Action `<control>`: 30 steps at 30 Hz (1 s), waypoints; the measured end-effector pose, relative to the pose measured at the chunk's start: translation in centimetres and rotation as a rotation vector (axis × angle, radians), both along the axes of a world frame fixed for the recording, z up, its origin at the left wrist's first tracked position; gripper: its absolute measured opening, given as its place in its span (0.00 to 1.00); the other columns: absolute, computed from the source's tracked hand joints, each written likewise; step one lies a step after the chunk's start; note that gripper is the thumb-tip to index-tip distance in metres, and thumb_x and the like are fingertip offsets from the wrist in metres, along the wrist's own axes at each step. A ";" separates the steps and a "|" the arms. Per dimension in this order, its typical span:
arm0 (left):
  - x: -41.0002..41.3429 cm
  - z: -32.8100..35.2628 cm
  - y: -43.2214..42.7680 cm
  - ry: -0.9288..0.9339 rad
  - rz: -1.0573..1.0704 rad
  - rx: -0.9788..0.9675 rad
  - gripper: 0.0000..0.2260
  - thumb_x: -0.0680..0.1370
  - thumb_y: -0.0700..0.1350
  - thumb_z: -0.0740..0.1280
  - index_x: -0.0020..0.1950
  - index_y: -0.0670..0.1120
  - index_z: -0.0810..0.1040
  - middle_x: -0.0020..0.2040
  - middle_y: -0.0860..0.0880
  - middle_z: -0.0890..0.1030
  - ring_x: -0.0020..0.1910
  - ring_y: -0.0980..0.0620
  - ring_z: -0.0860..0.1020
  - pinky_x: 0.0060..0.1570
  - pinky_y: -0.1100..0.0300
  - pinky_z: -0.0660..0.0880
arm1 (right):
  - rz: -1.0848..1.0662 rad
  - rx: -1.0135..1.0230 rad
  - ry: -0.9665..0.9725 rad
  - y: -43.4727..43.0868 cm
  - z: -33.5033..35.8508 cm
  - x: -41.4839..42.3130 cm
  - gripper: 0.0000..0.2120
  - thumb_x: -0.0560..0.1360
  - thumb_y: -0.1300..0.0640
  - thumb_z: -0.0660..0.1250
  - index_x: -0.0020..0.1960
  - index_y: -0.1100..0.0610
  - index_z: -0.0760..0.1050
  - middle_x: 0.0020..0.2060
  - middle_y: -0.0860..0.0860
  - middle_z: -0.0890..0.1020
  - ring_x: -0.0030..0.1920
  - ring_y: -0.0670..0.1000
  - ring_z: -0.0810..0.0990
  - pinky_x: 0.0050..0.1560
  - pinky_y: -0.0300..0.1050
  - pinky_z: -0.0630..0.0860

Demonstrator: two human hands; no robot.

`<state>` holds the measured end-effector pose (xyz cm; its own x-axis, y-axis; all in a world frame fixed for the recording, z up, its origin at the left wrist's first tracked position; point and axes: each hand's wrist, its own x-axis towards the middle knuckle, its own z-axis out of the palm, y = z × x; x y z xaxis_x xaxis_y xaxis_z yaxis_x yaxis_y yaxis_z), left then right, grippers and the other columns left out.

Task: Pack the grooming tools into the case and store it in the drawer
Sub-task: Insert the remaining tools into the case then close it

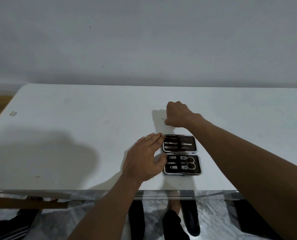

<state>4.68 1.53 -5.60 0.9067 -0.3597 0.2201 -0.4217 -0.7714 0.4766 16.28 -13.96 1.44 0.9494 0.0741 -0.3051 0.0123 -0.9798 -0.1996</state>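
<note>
White table (75,118): open case (180,154) touching left fingers (159,135).

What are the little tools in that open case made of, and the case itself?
The small silvery grooming tools look like polished metal: they glint. The open black rectangular case has a shiny, metal-looking rim and a dark matte lining, perhaps fabric or faux leather; too small to tell.

The case (181,155) lies open and flat — dark lining, metal rim (tools (182,163) strapped in both halves).
</note>
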 end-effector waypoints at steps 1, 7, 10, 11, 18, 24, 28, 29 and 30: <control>0.0 0.0 0.0 0.002 0.000 0.002 0.25 0.74 0.56 0.59 0.71 0.52 0.71 0.70 0.55 0.72 0.70 0.59 0.66 0.70 0.63 0.56 | -0.004 -0.002 0.000 0.0 -0.1 0.0 0.17 0.69 0.62 0.69 0.31 0.57 0.61 0.30 0.53 0.71 0.38 0.59 0.74 0.36 0.44 0.68; 0.1 0.0 0.1 0.002 0.000 0.005 0.25 0.74 0.56 0.60 0.71 0.52 0.70 0.70 0.56 0.72 0.71 0.60 0.65 0.71 0.64 0.55 | -0.020 0.004 0.004 -0.5 -0.2 -0.8 0.17 0.71 0.57 0.67 0.32 0.56 0.60 0.30 0.51 0.68 0.39 0.59 0.73 0.38 0.45 0.68; 0.1 0.0 0.1 0.000 0.003 0.007 0.25 0.74 0.56 0.60 0.71 0.52 0.70 0.70 0.56 0.71 0.71 0.61 0.64 0.71 0.66 0.53 | -0.110 0.093 -0.014 -1.2 0.1 -1.5 0.12 0.70 0.56 0.68 0.34 0.59 0.67 0.32 0.54 0.74 0.40 0.60 0.76 0.39 0.46 0.70; 0.1 -0.1 0.1 0.002 0.003 0.009 0.25 0.74 0.57 0.60 0.71 0.53 0.70 0.71 0.57 0.71 0.71 0.61 0.64 0.71 0.67 0.52 | -0.134 0.138 -0.029 -1.5 0.2 -1.7 0.09 0.69 0.57 0.68 0.36 0.60 0.71 0.35 0.55 0.78 0.41 0.60 0.78 0.39 0.46 0.72; 0.1 0.1 0.2 0.004 -0.011 0.028 0.26 0.75 0.56 0.61 0.73 0.53 0.68 0.72 0.57 0.68 0.72 0.61 0.62 0.72 0.63 0.54 | -0.199 0.453 -0.160 -4.3 2.4 -5.1 0.05 0.70 0.64 0.70 0.44 0.57 0.81 0.36 0.50 0.82 0.40 0.51 0.81 0.44 0.43 0.75; 0.0 0.3 0.2 0.019 -0.023 0.032 0.26 0.75 0.57 0.59 0.73 0.53 0.66 0.73 0.56 0.68 0.73 0.60 0.61 0.72 0.63 0.53 | -0.168 0.354 -0.145 -6.2 2.4 -8.6 0.05 0.75 0.59 0.66 0.45 0.52 0.80 0.43 0.51 0.83 0.45 0.54 0.81 0.48 0.46 0.77; -0.1 0.2 0.2 0.012 -0.020 0.034 0.26 0.75 0.57 0.59 0.73 0.53 0.67 0.73 0.57 0.68 0.73 0.60 0.61 0.71 0.63 0.53 | -0.164 0.190 -0.132 -6.9 1.6 -10.3 0.04 0.78 0.55 0.61 0.48 0.50 0.75 0.46 0.53 0.83 0.44 0.57 0.79 0.47 0.48 0.75; -0.1 0.2 0.3 0.010 -0.019 0.039 0.26 0.75 0.58 0.59 0.73 0.54 0.67 0.73 0.57 0.68 0.73 0.60 0.61 0.71 0.63 0.53 | -0.156 0.166 -0.141 -7.1 1.4 -10.7 0.04 0.79 0.56 0.61 0.49 0.51 0.75 0.46 0.54 0.82 0.43 0.57 0.77 0.45 0.47 0.74; -0.1 0.1 0.2 0.008 -0.016 0.042 0.26 0.75 0.58 0.59 0.73 0.54 0.67 0.73 0.57 0.68 0.73 0.60 0.61 0.71 0.64 0.53 | -0.144 0.154 -0.146 -7.3 1.2 -11.0 0.05 0.79 0.58 0.62 0.50 0.52 0.75 0.46 0.55 0.82 0.42 0.56 0.76 0.43 0.46 0.72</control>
<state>4.63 1.77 -5.46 0.9023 -0.3832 0.1976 -0.4308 -0.7838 0.4472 5.24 -21.25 2.61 0.9867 -0.0299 -0.1598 -0.0854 -0.9318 -0.3527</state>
